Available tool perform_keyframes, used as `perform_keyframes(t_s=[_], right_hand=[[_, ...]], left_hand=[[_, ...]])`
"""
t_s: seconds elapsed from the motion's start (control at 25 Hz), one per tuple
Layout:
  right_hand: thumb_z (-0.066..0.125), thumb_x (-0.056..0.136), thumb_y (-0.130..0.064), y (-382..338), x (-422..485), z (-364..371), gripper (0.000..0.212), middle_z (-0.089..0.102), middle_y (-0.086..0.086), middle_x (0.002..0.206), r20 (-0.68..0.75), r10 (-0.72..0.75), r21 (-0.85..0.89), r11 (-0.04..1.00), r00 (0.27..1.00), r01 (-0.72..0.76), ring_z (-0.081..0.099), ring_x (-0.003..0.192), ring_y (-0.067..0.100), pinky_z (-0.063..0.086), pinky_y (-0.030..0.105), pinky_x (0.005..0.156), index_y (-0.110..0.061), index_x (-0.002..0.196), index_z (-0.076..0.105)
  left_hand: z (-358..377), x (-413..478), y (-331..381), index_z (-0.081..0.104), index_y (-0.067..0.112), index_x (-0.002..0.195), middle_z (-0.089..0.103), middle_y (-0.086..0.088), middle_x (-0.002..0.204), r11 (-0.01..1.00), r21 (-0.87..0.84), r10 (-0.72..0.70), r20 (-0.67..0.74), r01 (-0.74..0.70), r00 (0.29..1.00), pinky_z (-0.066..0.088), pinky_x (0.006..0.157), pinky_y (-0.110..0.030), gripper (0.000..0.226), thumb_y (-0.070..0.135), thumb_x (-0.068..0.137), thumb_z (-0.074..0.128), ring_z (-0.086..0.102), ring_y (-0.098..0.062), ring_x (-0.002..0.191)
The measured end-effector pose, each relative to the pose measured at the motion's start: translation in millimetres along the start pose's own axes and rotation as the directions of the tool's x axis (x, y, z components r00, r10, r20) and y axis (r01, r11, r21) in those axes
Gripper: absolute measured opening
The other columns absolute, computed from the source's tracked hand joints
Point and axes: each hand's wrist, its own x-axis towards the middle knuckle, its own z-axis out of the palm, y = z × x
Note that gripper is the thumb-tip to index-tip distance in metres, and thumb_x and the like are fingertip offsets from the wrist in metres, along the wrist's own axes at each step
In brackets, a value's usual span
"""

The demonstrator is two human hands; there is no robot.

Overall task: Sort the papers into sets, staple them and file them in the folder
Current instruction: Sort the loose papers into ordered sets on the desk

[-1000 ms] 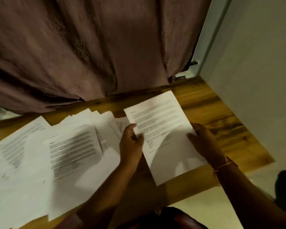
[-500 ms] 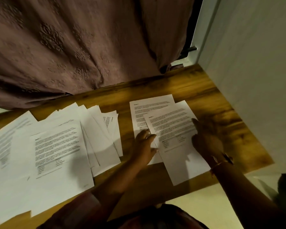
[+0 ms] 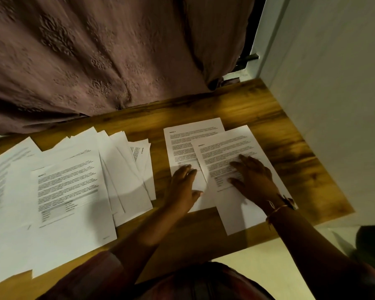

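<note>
Two printed sheets lie overlapped on the right part of the wooden table (image 3: 258, 109). The upper sheet (image 3: 225, 148) is skewed and covers the right side of the lower sheet (image 3: 182, 144). My right hand (image 3: 253, 178) rests flat on the upper sheet with its fingers spread. My left hand (image 3: 184, 187) lies with straight fingers on the lower sheet's bottom part. A spread of several loose printed papers (image 3: 69, 187) covers the left half of the table. No stapler or folder is in view.
A dusky pink curtain (image 3: 95, 61) hangs behind the table's far edge. A pale wall (image 3: 333, 105) borders the table on the right. The table's near edge runs above a light floor (image 3: 258, 267).
The single sheet held in both hands has been laid down, skewed, over a second sheet. Both hands now lie flat on the two sheets. The view has tilted toward the table.
</note>
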Motion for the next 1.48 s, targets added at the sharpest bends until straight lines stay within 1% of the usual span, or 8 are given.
perform_keyframes(t_s=[0.16, 0.32, 0.6, 0.8, 1.0, 1.2, 1.36, 1.48], right_hand=[[0.057, 0.092, -0.057, -28, -5, -8, 0.068, 0.025, 0.01, 0.162, -0.042, 0.001, -0.036, 0.999, 0.999, -0.003, 0.018, 0.149, 0.036, 0.026, 0.056, 0.115, -0.028, 0.15, 0.039], [0.06, 0.089, -0.055, -98, -7, -9, 0.062, 0.045, 0.014, 0.15, -0.123, -0.166, 0.055, 0.983, 0.978, 0.174, 0.041, 0.137, 0.036, 0.04, 0.053, 0.109, -0.018, 0.139, 0.055], [0.046, 0.1, -0.053, -304, -5, 25, 0.061, 0.034, 0.0, 0.157, 0.038, -0.501, 0.145, 0.859, 0.865, 0.491, 0.038, 0.141, 0.02, 0.035, 0.031, 0.112, -0.021, 0.15, 0.039], [0.049, 0.099, -0.053, -392, 0, 69, 0.067, 0.023, 0.006, 0.162, 0.138, -0.471, 0.038, 0.881, 0.871, 0.471, 0.027, 0.146, 0.026, 0.035, 0.039, 0.116, -0.02, 0.154, 0.03], [0.056, 0.093, -0.055, -403, -2, 99, 0.073, 0.02, 0.012, 0.162, 0.14, -0.394, -0.111, 0.905, 0.908, 0.41, 0.025, 0.144, 0.032, 0.037, 0.047, 0.114, -0.018, 0.152, 0.034], [0.07, 0.088, -0.045, -401, -3, 105, 0.07, 0.028, 0.016, 0.16, 0.075, -0.376, -0.051, 0.923, 0.924, 0.38, 0.031, 0.143, 0.039, 0.039, 0.058, 0.111, -0.014, 0.147, 0.048], [0.066, 0.091, -0.045, -404, -5, 105, 0.07, 0.02, 0.01, 0.164, 0.085, -0.335, -0.032, 0.941, 0.939, 0.338, 0.023, 0.148, 0.032, 0.032, 0.052, 0.117, -0.019, 0.151, 0.04], [0.067, 0.091, -0.041, -407, -8, 107, 0.069, 0.021, 0.01, 0.163, 0.073, -0.323, -0.02, 0.945, 0.944, 0.325, 0.025, 0.147, 0.032, 0.032, 0.049, 0.117, -0.018, 0.151, 0.041]], left_hand=[[-2, -10, -9, 0.014, 0.022, 0.16, 0.011, -0.001, 0.168, 0.991, -0.133, -0.037, -0.041, 0.031, 0.998, 0.022, 0.123, -0.043, 0.087, 0.039, 0.093, 0.068, 0.012, -0.023, 0.154], [-20, -40, -46, 0.021, 0.029, 0.157, 0.025, 0.002, 0.163, 0.949, -0.3, -0.157, -0.187, 0.096, 0.97, 0.033, 0.12, -0.044, 0.083, 0.042, 0.091, 0.069, 0.026, -0.022, 0.15], [-72, -124, -217, 0.032, 0.015, 0.153, 0.038, -0.009, 0.154, 0.827, -0.427, -0.541, -0.425, 0.366, 0.726, 0.031, 0.117, -0.046, 0.077, 0.033, 0.09, 0.071, 0.032, -0.029, 0.143], [-94, -155, -304, 0.03, 0.01, 0.151, 0.037, -0.013, 0.152, 0.688, -0.418, -0.721, -0.306, 0.593, 0.621, 0.039, 0.11, -0.052, 0.084, 0.04, 0.086, 0.074, 0.032, -0.035, 0.138], [-96, -161, -337, 0.047, 0.009, 0.135, 0.047, -0.014, 0.14, 0.72, -0.357, -0.692, -0.298, 0.595, 0.658, 0.04, 0.103, -0.048, 0.059, 0.043, 0.091, 0.066, 0.04, -0.035, 0.129], [-98, -150, -352, 0.057, 0.013, 0.124, 0.062, -0.009, 0.121, 0.679, -0.503, -0.702, -0.234, 0.535, 0.673, 0.047, 0.095, -0.046, 0.047, 0.043, 0.089, 0.069, 0.054, -0.034, 0.117], [-102, -145, -351, 0.063, 0.016, 0.108, 0.068, -0.004, 0.105, 0.674, -0.665, -0.633, -0.298, 0.321, 0.714, 0.057, 0.081, -0.04, 0.027, 0.03, 0.087, 0.074, 0.066, -0.024, 0.095], [-100, -150, -342, 0.062, 0.019, 0.109, 0.06, -0.003, 0.113, 0.803, -0.575, -0.436, -0.384, 0.159, 0.814, 0.054, 0.086, -0.027, 0.023, 0.021, 0.089, 0.073, 0.058, -0.018, 0.106]])
